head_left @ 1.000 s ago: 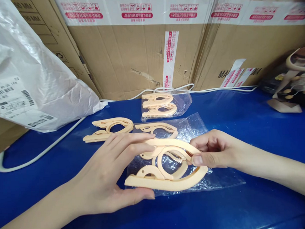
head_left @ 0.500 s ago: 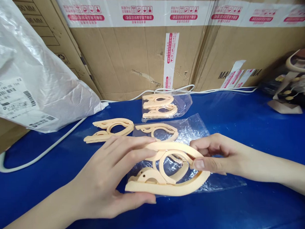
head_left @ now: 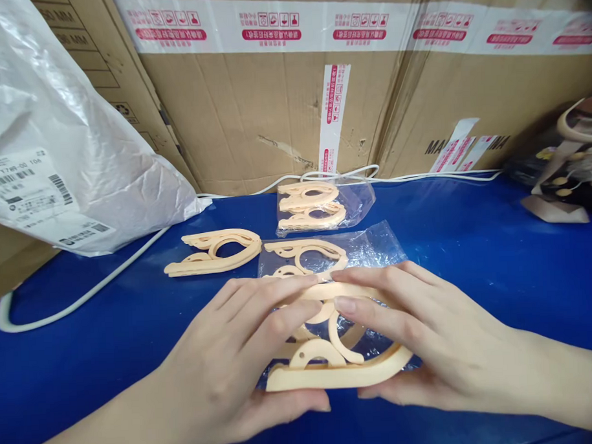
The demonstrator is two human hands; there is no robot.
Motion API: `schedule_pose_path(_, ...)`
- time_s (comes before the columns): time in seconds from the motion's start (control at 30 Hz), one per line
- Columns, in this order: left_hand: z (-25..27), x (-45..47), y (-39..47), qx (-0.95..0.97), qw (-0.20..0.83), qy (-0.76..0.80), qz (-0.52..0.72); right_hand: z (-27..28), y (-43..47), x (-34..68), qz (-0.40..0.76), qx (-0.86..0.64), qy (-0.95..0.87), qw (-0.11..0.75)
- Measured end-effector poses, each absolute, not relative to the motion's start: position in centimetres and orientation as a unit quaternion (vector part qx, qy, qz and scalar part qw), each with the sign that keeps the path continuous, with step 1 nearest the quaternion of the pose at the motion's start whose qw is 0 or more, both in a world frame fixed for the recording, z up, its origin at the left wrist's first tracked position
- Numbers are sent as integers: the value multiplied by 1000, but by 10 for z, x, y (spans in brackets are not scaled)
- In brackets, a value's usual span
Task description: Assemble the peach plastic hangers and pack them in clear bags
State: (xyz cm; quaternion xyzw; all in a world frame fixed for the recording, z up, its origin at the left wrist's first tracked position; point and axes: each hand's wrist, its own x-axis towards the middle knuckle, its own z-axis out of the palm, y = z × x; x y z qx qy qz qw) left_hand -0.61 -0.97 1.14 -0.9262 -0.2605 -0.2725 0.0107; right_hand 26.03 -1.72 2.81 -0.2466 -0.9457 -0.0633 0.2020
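A beige folding clothes hanger (head_left: 337, 376), folded up with its curved hook inside, is held between both hands above the blue table. My left hand (head_left: 227, 354) grips its left part, fingers over the upper arm and thumb under the lower edge. My right hand (head_left: 436, 337) is closed round the right end in the same way, hiding part of the hanger. Just behind, another folded hanger (head_left: 333, 252) lies on a clear plastic bag (head_left: 374, 248). A further folded hanger (head_left: 243, 255) lies to the left on the table.
Farther back, two folded hangers sit in a clear bag (head_left: 356, 204). A white mailing bag (head_left: 84, 139) stands left, with a white cable (head_left: 85, 304) beside it. Cardboard boxes (head_left: 253, 107) line the back. A dark bag-like item (head_left: 575, 154) is at the right edge.
My right hand has shifted from pinching the hanger's right end to wrapping over it, nearer my left hand. The hanger has moved slightly right, and its hook part sits differently.
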Motion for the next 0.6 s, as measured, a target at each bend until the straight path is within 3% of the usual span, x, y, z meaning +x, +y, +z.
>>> schedule_pose_path(0.1,9,-6,-8,-925,-14,-274,-264,28,-18,260,-73,-245,-944,206)
schedule_pose_path(0.3,10,-7,-3,-923,-24,-282,-260,38,-14,264,17,-310,-931,193)
schedule_pose_path(0.5,10,-14,9,-906,2,-334,-260,52,15,295,-42,-384,-886,257)
schedule_pose_path(0.6,9,-16,12,-912,-6,-345,-221,61,33,325,-35,-425,-880,210)
